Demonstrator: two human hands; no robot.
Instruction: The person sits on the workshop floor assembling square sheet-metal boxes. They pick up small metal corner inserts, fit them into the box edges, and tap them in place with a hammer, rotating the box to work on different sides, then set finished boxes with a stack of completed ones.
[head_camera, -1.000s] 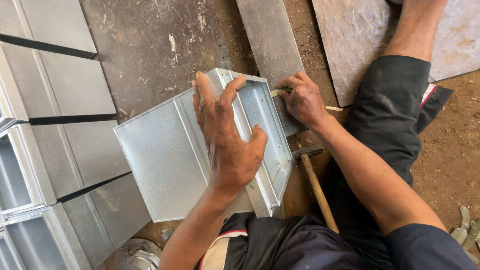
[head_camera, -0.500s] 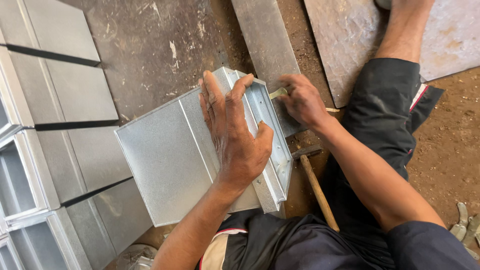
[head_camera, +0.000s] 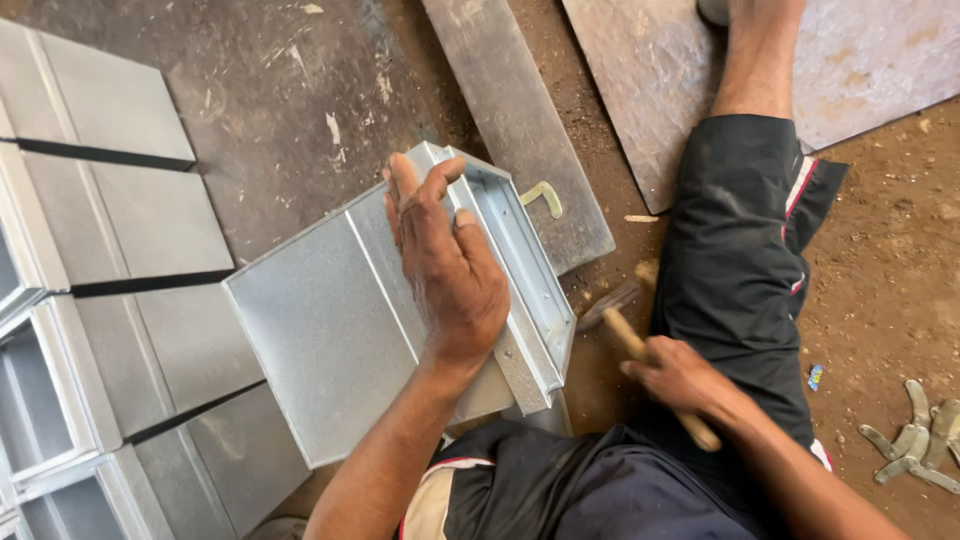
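Observation:
My left hand (head_camera: 445, 265) lies flat with fingers spread on top of a galvanised sheet-metal box (head_camera: 320, 340), pressing near its open rimmed end (head_camera: 530, 285). The box rests tilted against my lap. My right hand (head_camera: 680, 380) is closed around the wooden handle of a hammer (head_camera: 640, 350) low beside my right thigh; the hammer's dark head (head_camera: 610, 305) rests near the ground just right of the box. A small bent metal hook (head_camera: 545, 195) lies on a flat steel strip (head_camera: 510, 120) beyond the box's rim.
Several finished metal boxes (head_camera: 110, 260) lie in a row at the left. A large worn metal plate (head_camera: 700, 90) lies at the top right under my outstretched leg (head_camera: 740, 200). Loose metal hinge pieces (head_camera: 915, 440) lie on the dirt at the right.
My right hand left the box's far rim, came down toward my thigh and took hold of the hammer handle. The small hook now lies uncovered on the strip. My left hand stays on the box.

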